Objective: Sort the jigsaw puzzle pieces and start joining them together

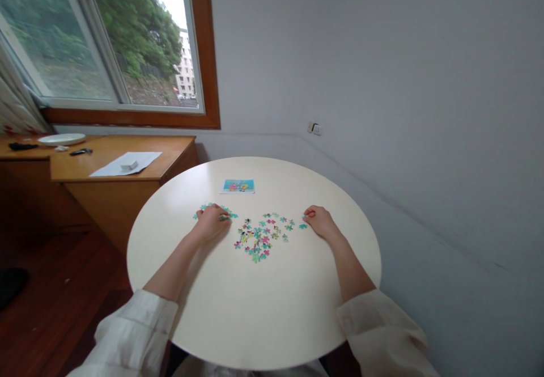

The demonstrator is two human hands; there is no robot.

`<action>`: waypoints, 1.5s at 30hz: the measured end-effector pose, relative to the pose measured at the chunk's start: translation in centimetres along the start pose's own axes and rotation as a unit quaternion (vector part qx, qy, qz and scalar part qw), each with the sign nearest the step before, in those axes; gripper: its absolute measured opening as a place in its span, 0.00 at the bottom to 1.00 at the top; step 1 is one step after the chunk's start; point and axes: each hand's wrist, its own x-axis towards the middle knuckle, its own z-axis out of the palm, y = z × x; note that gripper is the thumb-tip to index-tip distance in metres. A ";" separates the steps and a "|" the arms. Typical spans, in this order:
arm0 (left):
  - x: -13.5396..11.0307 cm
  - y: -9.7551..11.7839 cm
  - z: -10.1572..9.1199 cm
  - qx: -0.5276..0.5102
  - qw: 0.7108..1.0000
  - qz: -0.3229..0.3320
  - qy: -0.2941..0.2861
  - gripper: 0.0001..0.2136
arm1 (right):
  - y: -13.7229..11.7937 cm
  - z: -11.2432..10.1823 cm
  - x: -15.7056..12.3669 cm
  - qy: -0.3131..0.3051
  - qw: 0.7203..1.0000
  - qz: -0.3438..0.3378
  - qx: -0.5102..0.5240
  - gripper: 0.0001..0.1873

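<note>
Puzzle pieces (pixel 266 240) are lying on the table (pixel 255 309), likely light and stiff; edges are offering the best hold. The left hand (pixel 212 222) is pinching a teal piece (pixel 223 217); the right hand (pixel 319 221) is holding fingertips narrowly together, grip indeterminable.

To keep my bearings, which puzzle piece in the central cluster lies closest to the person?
The light green piece at the near tip of the cluster; the others lie farther away.

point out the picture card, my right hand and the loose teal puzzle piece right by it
Picture card (pixel 238 186): head view, middle of its printed face.
Right hand (pixel 321 221): head view, back of the hand.
Loose teal puzzle piece (pixel 302 226): head view, middle of its upper face.
</note>
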 end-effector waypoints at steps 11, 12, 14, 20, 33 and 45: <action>0.0 0.9 -0.6 -0.029 0.999 -0.015 0.008 0.09 | -1.3 1.4 0.2 -0.024 0.954 0.014 0.298 0.06; 0.0 1.1 -0.6 -0.038 0.999 -0.008 0.011 0.10 | -1.7 1.4 0.0 -0.028 0.951 0.017 0.306 0.07; 0.0 1.3 -0.6 -0.057 0.998 0.012 0.024 0.10 | -2.6 1.3 -0.4 -0.038 0.949 0.013 0.312 0.09; -0.7 3.0 -0.1 -0.111 0.986 0.098 0.081 0.09 | -5.7 1.9 -2.3 -0.075 0.934 -0.037 0.349 0.17; -2.1 6.4 0.2 -0.138 0.967 0.210 0.033 0.13 | -9.2 4.2 -5.5 -0.192 0.897 -0.057 0.394 0.16; -2.0 6.7 0.1 -0.147 0.965 0.215 0.030 0.07 | -9.7 4.4 -5.5 -0.206 0.887 -0.038 0.411 0.19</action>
